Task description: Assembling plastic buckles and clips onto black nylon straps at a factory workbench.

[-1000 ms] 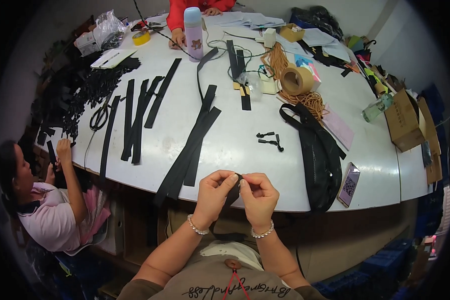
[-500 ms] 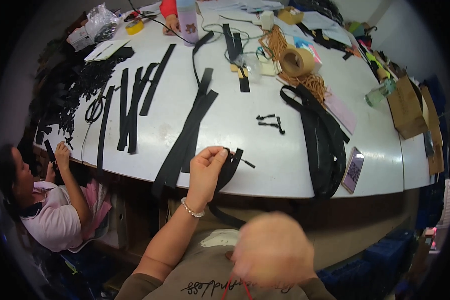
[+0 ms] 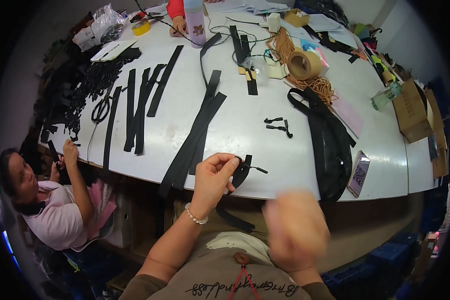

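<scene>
Broadly, your white bench (image 3: 265,150) fills the view, curving toward the rim. Long black webbing strips (image 3: 197,135) lie across its middle, running down to the near edge, and a second group of shorter black strips (image 3: 137,112) lies to their left, near a pair of scissors (image 3: 101,107). A black mesh bag (image 3: 330,150) lies on the right part of the bench, with a phone (image 3: 359,174) just beside it at the near edge. Farther back stand a roll of brown tape (image 3: 305,64), a coil of orange cord (image 3: 321,85) and a pale purple bottle (image 3: 195,22). A cardboard box (image 3: 414,111) sits at the far right. Another person (image 3: 50,210) is seated low on your left, beside the bench.

Your left hand (image 3: 212,177) is raised at the near edge of the bench, its fingers (image 3: 230,164) pinching the top of a short black strap (image 3: 241,172), which hangs over the edge and has a small black zipper pull (image 3: 257,169) sticking out to the right. Your right hand (image 3: 296,230) is lower, off the bench and well apart from the strap; it is blurred, so you cannot tell how its fingers are set. Three more small black pulls (image 3: 279,125) lie loose on the bench beyond the strap.
</scene>
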Demonstrator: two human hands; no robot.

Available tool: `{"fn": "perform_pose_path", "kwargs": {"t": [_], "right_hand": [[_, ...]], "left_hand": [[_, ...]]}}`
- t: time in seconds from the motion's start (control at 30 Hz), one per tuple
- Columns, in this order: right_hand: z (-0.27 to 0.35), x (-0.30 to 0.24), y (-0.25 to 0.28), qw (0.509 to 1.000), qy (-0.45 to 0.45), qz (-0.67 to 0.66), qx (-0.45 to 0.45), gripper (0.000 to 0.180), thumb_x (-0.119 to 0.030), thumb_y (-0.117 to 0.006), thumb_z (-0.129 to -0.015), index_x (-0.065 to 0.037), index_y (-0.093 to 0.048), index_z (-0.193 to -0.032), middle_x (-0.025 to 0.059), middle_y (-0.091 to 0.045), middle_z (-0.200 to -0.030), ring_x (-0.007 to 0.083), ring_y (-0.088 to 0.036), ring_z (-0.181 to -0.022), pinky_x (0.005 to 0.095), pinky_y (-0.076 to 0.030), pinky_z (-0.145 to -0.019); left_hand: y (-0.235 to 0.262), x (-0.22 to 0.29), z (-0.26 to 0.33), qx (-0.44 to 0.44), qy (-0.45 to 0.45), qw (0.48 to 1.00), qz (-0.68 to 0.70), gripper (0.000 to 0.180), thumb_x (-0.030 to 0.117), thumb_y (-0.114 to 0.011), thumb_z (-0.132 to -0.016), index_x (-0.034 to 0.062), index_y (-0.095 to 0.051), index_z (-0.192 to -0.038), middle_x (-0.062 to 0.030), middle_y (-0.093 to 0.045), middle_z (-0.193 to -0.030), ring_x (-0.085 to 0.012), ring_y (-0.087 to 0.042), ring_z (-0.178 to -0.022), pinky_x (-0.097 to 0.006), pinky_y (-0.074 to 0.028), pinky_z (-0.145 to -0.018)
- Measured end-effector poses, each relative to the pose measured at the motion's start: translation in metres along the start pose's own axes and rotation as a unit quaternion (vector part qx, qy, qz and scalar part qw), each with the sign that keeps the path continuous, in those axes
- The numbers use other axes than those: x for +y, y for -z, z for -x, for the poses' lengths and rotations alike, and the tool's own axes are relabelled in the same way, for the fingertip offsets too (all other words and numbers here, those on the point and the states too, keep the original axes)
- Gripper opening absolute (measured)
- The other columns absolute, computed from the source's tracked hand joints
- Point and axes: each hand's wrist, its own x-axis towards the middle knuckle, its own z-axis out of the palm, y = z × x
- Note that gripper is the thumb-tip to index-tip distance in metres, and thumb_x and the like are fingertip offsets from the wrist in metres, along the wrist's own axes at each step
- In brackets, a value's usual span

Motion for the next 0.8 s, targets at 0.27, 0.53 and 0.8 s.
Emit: {"fn": "perform_pose_path", "kwargs": {"t": [0.27,0.53,0.8], "right_hand": [[0.016,0.081,-0.079,0.996,-0.068,-0.056,0.017,0.021,-0.004,-0.072,-0.069,-0.003,-0.065,-0.09,0.0078,-0.062,-0.09,0.0254,-0.059,-0.081,0.0339,-0.046,-0.071],[0.025,0.086,-0.095,0.974,-0.126,-0.161,0.099,0.015,0.002,-0.069,-0.074,0.001,-0.065,-0.089,0.0104,-0.063,-0.087,0.0211,-0.062,-0.075,0.0285,-0.05,-0.068],[0.034,0.082,-0.114,0.938,-0.188,-0.238,0.167,0.014,0.003,-0.069,-0.076,0.002,-0.066,-0.09,0.0105,-0.063,-0.087,0.0167,-0.061,-0.075,0.0257,-0.049,-0.068]], "left_hand": [[0.001,-0.002,0.005,-0.049,-0.022,0.999,0.007,0.016,0.009,-0.063,-0.087,-0.0033,-0.064,-0.098,-0.0033,-0.064,-0.079,-0.0072,-0.062,-0.066,-0.017,-0.052,-0.055],[0.001,-0.004,0.006,-0.07,0.006,0.997,0.036,0.018,0.004,-0.064,-0.085,-0.0033,-0.063,-0.101,-0.005,-0.066,-0.083,-0.008,-0.064,-0.069,-0.015,-0.051,-0.058],[-0.001,-0.005,0.007,-0.076,-0.012,0.995,0.07,0.018,0.003,-0.064,-0.085,-0.0031,-0.064,-0.101,-0.0044,-0.065,-0.082,-0.0065,-0.062,-0.069,-0.017,-0.052,-0.06]]}}
